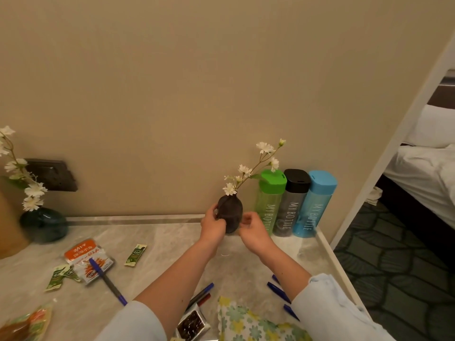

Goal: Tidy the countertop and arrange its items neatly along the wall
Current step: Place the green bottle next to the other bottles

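A small dark brown vase (231,212) with a sprig of white flowers stands on the marble countertop (157,244) close to the wall. My left hand (213,226) grips its left side. My right hand (253,231) touches its lower right side with the fingertips. Right of the vase, three "MY BOTTLE" bottles stand in a row against the wall: green (269,200), black (290,205) and blue (314,205). A dark green round vase (43,225) with white flowers stands at the far left by the wall.
Loose on the counter lie an orange snack packet (87,259), small green sachets (135,254), several blue pens (108,281), a dark snack pack (190,327) and a floral cloth (246,321). A dark wall socket (53,174) is at left. The counter's right edge (332,257) drops to carpet.
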A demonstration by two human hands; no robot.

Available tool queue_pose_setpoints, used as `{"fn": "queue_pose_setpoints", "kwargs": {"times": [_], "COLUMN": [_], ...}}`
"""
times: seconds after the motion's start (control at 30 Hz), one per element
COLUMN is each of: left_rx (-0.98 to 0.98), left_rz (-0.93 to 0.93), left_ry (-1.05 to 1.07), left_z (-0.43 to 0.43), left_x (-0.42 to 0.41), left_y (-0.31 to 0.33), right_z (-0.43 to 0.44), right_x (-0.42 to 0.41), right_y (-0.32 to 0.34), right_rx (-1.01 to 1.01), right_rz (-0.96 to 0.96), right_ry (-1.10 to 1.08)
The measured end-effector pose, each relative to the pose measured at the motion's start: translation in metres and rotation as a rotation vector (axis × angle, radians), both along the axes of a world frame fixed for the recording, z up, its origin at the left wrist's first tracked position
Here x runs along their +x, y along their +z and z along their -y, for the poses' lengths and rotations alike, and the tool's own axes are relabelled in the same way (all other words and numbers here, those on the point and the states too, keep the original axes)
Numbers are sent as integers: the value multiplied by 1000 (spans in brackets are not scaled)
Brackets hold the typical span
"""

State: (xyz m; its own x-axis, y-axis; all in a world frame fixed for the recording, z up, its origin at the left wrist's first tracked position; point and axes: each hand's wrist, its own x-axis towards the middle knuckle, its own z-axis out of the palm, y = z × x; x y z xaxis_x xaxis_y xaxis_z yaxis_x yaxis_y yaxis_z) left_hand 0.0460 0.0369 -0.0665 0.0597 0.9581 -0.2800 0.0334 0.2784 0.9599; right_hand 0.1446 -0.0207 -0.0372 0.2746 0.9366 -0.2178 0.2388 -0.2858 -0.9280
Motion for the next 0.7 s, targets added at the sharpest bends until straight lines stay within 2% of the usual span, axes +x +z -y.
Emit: {"fn": "queue_pose_setpoints", "kwargs": {"times": [0.2,0.7], "left_rx": [1,-42], "left_rz": [30,1], "left_ry": [-38,-107], "left_z": [0,3], "left_x": [8,20], "left_y": [-2,-2], "right_z": [8,11], "right_x": [8,16], "right_y": [-5,-7], "right_rx": [-76,-65], "right_rz": [100,-1], "right_ry": [40,21]}}
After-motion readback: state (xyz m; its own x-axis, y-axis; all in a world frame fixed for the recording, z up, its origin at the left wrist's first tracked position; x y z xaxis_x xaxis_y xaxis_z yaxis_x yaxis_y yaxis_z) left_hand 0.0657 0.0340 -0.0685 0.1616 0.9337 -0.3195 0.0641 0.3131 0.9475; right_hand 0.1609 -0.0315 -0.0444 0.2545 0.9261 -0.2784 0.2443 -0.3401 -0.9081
